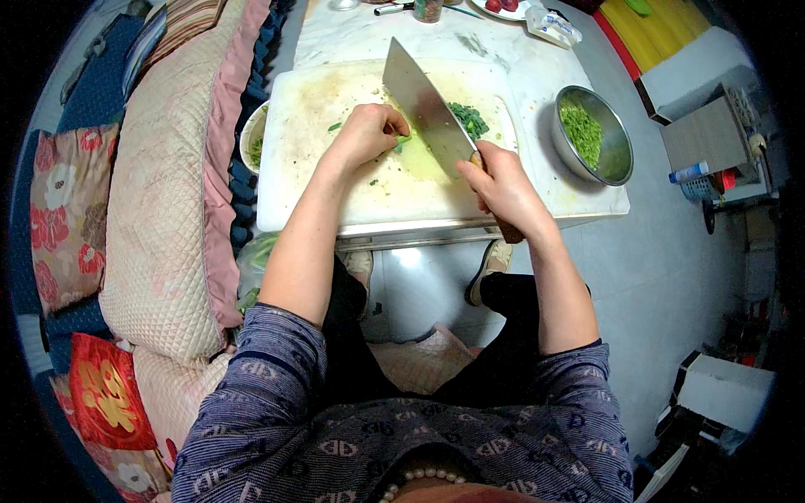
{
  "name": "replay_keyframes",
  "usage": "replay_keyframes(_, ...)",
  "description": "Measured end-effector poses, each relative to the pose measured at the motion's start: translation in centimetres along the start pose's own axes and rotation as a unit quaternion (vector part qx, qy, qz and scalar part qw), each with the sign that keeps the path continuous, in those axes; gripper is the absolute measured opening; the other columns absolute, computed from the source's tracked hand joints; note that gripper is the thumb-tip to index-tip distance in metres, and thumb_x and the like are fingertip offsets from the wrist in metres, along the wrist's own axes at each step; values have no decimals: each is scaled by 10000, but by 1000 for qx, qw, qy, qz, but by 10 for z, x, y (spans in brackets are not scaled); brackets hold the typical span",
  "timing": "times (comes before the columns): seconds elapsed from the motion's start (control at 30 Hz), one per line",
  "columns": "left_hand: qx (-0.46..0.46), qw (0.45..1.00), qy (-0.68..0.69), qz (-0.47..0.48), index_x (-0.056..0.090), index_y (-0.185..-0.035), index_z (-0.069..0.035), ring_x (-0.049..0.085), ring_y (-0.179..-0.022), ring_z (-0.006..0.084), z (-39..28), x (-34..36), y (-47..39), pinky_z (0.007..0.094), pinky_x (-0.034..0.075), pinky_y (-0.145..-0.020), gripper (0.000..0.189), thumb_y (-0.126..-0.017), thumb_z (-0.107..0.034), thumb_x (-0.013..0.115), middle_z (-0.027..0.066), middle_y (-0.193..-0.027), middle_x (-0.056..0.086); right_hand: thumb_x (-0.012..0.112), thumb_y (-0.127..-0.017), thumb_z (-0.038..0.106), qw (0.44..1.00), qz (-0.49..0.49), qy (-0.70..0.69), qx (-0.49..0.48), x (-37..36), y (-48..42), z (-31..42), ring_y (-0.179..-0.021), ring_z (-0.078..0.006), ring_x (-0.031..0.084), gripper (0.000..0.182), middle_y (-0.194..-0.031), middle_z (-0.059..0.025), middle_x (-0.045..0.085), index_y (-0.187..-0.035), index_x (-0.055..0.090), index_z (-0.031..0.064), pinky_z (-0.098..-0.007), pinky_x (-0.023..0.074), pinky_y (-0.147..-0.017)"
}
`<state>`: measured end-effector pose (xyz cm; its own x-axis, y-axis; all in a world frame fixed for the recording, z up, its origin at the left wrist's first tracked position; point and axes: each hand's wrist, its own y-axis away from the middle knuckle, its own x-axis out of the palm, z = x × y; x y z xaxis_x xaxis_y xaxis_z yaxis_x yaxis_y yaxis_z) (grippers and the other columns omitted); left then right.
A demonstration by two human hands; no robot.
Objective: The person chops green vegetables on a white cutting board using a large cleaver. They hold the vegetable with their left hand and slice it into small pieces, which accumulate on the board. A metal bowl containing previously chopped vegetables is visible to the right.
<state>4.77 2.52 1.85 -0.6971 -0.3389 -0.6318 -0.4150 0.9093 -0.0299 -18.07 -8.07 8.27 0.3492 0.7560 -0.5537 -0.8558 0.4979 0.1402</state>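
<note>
My right hand (500, 182) grips the handle of a Chinese cleaver (427, 110), its broad blade slanting up and to the left over a white cutting board (302, 188). To the left of the blade, my left hand (372, 135) pinches a small piece of green vegetable (403, 139) between thumb and fingers, low over the board. Chopped dark green leaves (468, 121) lie in a pile just right of the blade, partly hidden by it. Small green scraps are scattered about the board.
A steel bowl (619, 160) of chopped greens stands right of the board, and a white bowl (249, 135) sits at its left edge. Farther back are a knife (394, 9), a jar (428, 9) and a plate (516, 14) of red food. A quilted sofa (160, 188) borders the left side.
</note>
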Motion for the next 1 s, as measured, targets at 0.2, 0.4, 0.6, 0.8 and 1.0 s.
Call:
replay_keyframes(0.2, 14, 1000, -10, -19, 739, -896, -17, 686, -781, 224, -1, 3, 1, 325, 555, -732, 203, -711, 48, 684, 124, -862, 714, 607, -933, 196, 998, 52, 22, 21, -25, 16, 16, -474, -196, 600, 289, -599, -123, 586, -885, 545, -82, -362, 485, -454)
replay_keyframes(0.4, -3, 1000, -9, -9, 740, -901, -18, 682, -795, 221, -2, 2, 0, 327, 556, -736, 204, -719, 56, 683, 119, -880, 713, 594, -927, 193, 997, 59, 37, 16, -18, 10, 9, -477, -212, 604, 281, -607, -137, 591, -857, 543, -75, -367, 490, -459)
replay_keyframes(0.6, -8, 1000, 10, 10, 724, -928, -15, 652, -760, 160, 1, 1, -1, 295, 533, -706, 229, -718, 66, 689, 84, -830, 701, 566, -931, 206, 999, 30, 21, 9, 0, -5, 2, -488, -199, 616, 296, -610, -135, 596, -849, 537, -77, -359, 490, -452)
replay_keyframes(0.8, 13, 1000, 1, -8, 730, -927, -16, 669, -770, 200, 1, 4, -1, 314, 538, -707, 239, -708, 62, 676, 114, -855, 708, 607, -930, 198, 999, 10, -19, 23, -9, 4, 3, -461, -162, 584, 285, -582, -84, 562, -866, 539, -71, -332, 469, -423)
replay_keyframes(1.0, 15, 1000, 2, -16, 734, -909, -14, 676, -794, 232, -2, 6, 0, 330, 542, -739, 230, -704, 64, 666, 125, -867, 705, 605, -930, 184, 999, 50, 11, 19, -26, 15, 16, -455, -173, 580, 283, -587, -96, 565, -839, 526, -72, -342, 473, -424)
